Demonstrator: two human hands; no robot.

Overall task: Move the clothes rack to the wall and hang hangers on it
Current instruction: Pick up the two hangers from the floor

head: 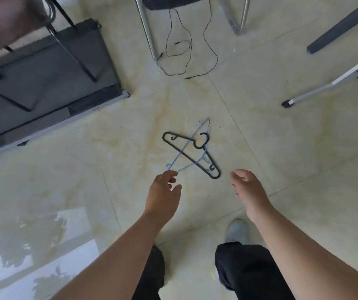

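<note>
Two hangers lie crossed on the tiled floor in the middle of the view. The black plastic hanger (179,149) runs from upper left to lower right. A thin blue wire hanger (188,142) lies across it. My left hand (164,197) reaches down with fingers apart, its fingertips at the blue hanger's near corner. Whether they touch it I cannot tell. My right hand (248,188) hovers open just right of the black hanger's lower end, holding nothing. The clothes rack is hard to identify here.
A dark treadmill-like machine (43,87) with black bars fills the upper left. Chrome chair legs (146,29) and a loose black cable (186,57) lie at the top centre. A white leg with a black foot (287,103) slants in from the right. My shoe (237,231) stands below.
</note>
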